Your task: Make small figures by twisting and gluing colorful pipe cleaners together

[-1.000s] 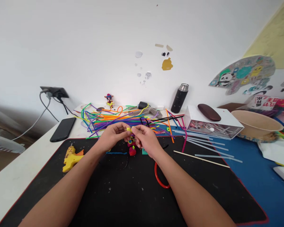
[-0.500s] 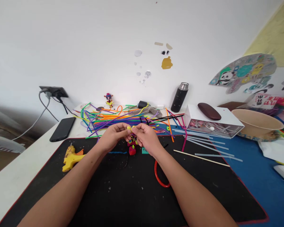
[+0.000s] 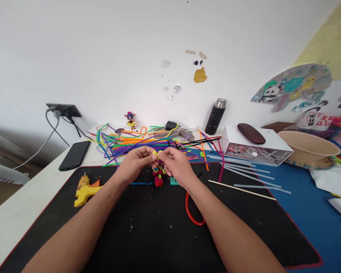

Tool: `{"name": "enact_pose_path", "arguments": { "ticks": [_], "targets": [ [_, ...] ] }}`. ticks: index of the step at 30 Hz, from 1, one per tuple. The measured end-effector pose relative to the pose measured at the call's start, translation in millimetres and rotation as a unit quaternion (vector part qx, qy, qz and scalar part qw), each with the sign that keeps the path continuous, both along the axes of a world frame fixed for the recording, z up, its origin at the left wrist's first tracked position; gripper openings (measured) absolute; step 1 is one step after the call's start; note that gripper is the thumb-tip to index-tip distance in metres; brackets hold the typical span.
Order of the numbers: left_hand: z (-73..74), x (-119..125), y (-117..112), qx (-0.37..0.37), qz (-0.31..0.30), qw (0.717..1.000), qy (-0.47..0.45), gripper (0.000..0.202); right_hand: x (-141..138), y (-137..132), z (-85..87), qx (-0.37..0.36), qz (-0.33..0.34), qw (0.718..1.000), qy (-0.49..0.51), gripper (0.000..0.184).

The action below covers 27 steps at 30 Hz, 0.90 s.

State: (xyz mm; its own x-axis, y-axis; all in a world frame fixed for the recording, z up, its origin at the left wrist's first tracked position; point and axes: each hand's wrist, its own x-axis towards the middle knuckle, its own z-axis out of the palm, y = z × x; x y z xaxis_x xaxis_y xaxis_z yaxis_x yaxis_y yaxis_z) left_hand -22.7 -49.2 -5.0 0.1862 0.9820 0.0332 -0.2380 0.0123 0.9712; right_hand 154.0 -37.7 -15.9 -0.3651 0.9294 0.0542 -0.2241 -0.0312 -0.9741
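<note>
My left hand [image 3: 135,163] and my right hand [image 3: 177,166] meet above the far part of a black mat [image 3: 159,235]. Both pinch a small yellow pipe-cleaner piece [image 3: 157,154] between fingertips. Just below the fingers stands a small red and pink pipe-cleaner figure [image 3: 158,175] on the mat. A heap of coloured pipe cleaners [image 3: 136,143] lies right behind the hands.
A yellow glue gun [image 3: 85,185] lies at the mat's left, a black phone [image 3: 74,154] beyond it. A red loop [image 3: 193,212], clear glue sticks [image 3: 247,172] and a thin wooden stick [image 3: 241,189] lie at right. Black flask [image 3: 215,117], white box [image 3: 255,149], bowl [image 3: 307,149] stand behind.
The hands stay together on the yellow piece, with only slight finger movement. The view has shifted a little.
</note>
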Motion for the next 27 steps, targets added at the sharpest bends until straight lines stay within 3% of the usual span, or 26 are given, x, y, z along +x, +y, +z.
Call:
{"name": "enact_pose_path", "arguments": {
  "ticks": [11,27],
  "targets": [
    [2.4,-0.6,1.4,0.002,0.035,0.999,0.014,0.038,0.8,-2.1,1.2,-0.040,0.017,0.999,0.026,0.047],
    [1.3,0.2,2.4,0.012,0.057,0.998,0.033,0.042,-0.7,0.4,-4.3,-0.050,-0.012,0.998,0.037,0.041]
  ]
}}
